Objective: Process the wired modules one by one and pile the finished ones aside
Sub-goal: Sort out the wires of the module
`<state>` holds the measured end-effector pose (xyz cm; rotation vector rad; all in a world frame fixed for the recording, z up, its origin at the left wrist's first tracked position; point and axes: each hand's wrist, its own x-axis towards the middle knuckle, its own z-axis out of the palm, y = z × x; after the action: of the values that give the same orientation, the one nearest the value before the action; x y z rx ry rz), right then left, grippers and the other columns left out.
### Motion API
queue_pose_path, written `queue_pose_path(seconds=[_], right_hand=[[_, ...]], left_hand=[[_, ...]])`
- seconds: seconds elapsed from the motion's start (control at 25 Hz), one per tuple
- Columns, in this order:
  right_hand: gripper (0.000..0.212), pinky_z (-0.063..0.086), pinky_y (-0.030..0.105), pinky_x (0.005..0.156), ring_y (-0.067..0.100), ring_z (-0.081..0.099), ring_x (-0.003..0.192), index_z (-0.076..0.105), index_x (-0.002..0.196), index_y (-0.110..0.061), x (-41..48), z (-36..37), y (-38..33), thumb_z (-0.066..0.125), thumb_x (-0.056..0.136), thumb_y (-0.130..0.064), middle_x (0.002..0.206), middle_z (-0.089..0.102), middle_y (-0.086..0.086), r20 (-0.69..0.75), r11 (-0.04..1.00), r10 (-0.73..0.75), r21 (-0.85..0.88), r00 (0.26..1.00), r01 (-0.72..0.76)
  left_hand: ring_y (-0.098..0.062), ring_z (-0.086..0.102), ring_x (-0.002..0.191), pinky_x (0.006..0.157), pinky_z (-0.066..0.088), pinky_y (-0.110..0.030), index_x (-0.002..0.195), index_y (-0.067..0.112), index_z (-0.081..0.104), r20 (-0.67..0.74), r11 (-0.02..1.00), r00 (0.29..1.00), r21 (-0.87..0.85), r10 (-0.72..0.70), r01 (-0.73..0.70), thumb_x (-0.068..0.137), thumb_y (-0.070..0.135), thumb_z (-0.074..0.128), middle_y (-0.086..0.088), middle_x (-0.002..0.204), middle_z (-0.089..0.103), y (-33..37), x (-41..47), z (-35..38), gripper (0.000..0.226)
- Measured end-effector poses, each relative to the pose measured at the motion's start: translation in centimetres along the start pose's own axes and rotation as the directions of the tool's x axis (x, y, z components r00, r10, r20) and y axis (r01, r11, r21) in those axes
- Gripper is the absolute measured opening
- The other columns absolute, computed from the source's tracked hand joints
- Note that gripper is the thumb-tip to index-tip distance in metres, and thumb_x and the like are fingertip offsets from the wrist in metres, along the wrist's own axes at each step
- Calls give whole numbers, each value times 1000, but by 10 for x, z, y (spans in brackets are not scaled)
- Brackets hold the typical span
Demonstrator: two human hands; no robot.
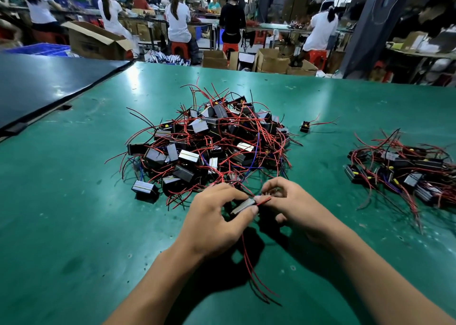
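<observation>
In front of the big pile, the left hand grips one module while the right hand pinches its red wire. A smaller pile lies well right of the big pile

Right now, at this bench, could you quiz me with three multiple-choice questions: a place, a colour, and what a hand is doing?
1. Where does the smaller pile of wired modules lie, relative to the big pile?
A) to its right
B) to its left
C) on top of it

2. What colour is the table top?
A) white
B) green
C) yellow

3. What is the left hand doing?
A) lying flat on the table
B) hanging idle
C) holding a module

Answers: 1 A, it sits apart on the right side. 2 B, the surface is green. 3 C, its fingers grip the module while the right hand pinches its red wire.
</observation>
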<state>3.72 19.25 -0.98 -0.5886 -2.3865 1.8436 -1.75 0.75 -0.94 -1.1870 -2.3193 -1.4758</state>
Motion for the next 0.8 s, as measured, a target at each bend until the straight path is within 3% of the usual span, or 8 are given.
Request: queue_pose_path(seconds=[0.16,0.36,0.48,0.6,0.8], right_hand=[[13,46,31,54,10,54,56,67,86,-22,-4,-1,-17,75,82,-12,62,59,-8,-91,970,-213,-138,973,200],[14,55,43,64,18,59,62,69,86,-19,1,-19,-68,73,82,-7,66,63,0,-196,927,-366,-157,910,339],[13,55,32,60,16,63,64,69,90,-16,0,-40,-96,74,85,-6,75,67,5,-207,905,-426,-71,881,421],[11,55,23,61,13,68,67,68,95,-14,-3,-59,-107,71,88,-6,77,71,-1,-196,887,-427,99,883,451],[11,54,25,60,11,65,68,65,97,-14,2,-65,-90,62,92,-4,88,71,5,-216,892,-310,272,926,362]], left_hand=[[-1,64,85,78,48,-16,90,11,75,-30,997,997,-41,-73,71,82,22,78,8,91,72,-6,2,0,13],[-10,67,87,80,52,-32,93,8,74,-20,990,993,-80,-116,114,83,17,77,2,98,74,-9,4,1,14],[-13,69,81,73,56,-38,94,10,75,-24,980,984,-94,-179,176,85,22,75,4,92,74,-12,3,1,14],[-10,67,80,73,55,-38,92,13,75,-23,981,983,-69,-181,179,87,27,72,6,89,73,-14,2,1,15],[-7,61,67,63,50,-28,71,17,72,51,986,986,-23,-161,162,81,37,72,6,69,68,-15,2,-1,22]])
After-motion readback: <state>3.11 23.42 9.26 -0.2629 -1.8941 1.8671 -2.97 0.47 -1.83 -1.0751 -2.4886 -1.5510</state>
